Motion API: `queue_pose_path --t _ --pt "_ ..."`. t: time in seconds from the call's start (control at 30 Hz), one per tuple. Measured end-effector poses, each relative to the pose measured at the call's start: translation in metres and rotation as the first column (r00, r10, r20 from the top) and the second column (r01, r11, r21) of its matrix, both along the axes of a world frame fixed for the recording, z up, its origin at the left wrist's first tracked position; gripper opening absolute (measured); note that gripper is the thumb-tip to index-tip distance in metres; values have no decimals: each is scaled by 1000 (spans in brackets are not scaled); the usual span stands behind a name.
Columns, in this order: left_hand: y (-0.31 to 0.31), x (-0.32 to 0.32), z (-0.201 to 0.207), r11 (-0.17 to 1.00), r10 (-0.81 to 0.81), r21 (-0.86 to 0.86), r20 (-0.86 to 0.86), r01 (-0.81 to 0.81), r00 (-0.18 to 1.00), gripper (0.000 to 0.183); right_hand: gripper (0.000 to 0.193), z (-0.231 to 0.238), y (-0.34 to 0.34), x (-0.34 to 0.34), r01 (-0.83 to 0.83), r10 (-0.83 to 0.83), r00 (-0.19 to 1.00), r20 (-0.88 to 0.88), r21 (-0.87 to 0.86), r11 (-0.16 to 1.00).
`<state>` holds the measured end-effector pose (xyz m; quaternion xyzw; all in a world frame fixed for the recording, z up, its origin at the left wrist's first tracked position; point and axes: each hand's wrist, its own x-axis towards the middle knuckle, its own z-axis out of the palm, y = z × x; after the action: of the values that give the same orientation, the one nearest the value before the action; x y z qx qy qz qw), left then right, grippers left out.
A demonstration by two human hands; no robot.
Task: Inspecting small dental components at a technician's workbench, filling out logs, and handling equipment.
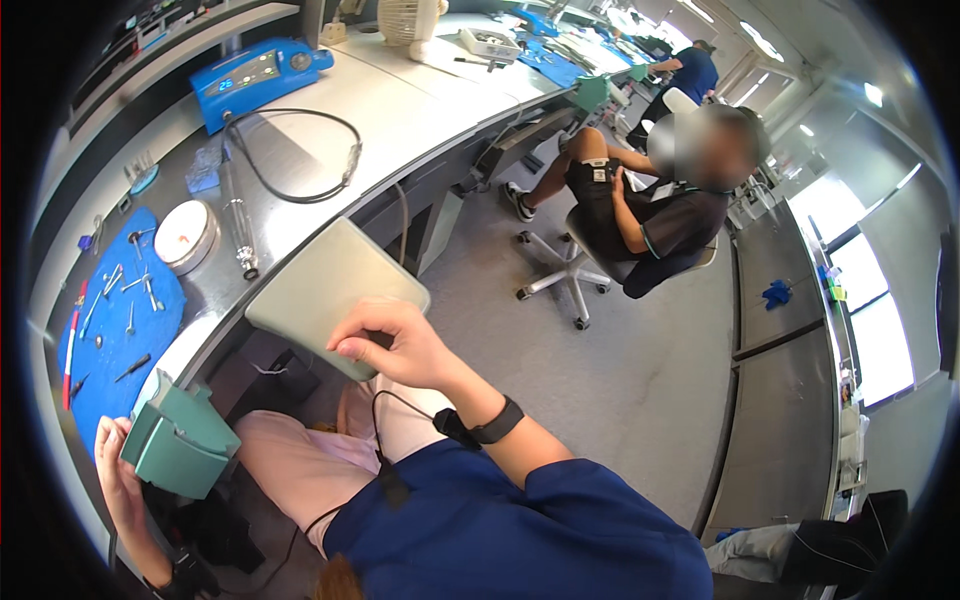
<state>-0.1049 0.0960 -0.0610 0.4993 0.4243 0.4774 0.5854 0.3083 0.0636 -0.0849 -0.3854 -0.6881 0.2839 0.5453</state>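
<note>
Green plastic block (185,448) at your eight o'clock, left hand (118,468) against its outer edge; can't tell if gripped. Right hand (402,342) curled by beige panel (315,280) at nine, contents hidden. Block looks stiff, lightish, smooth; side walls likely best hold.

Navy short-sleeved top (500,530), pale pink trousers (300,455)
Black wristband (498,420) with a dark box (456,430) on the right wrist (476,400); thin black cable (376,415) looping to a dark patch (393,486); dark strap (187,575) on the left wrist (150,560).
</note>
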Motion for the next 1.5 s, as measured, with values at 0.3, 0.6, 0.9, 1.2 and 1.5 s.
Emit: queue_pose_path --t 0.3,0.6,0.9,1.2,1.5 --pt "-1 8 9 999 -44 -23 7 44 999 15 10 -6 -1 3 -71 65 997 -48 -138 988" --pt "-2 6 8 998 -48 -27 12 49 999 15 16 3 0 4 -92 102 992 76 -129 987" --pt "-1 6 7 998 -59 -31 15 59 998 14 9 -2 1 8 -110 114 992 48 -74 991" --pt "-2 3 7 999 -35 -12 -27 35 999 16 19 -4 -1 -2 31 -23 995 99 -80 996" --pt "0 9 12 1000 -24 14 -126 25 992 15 19 -4 3 -4 134 -174 948 267 161 978"
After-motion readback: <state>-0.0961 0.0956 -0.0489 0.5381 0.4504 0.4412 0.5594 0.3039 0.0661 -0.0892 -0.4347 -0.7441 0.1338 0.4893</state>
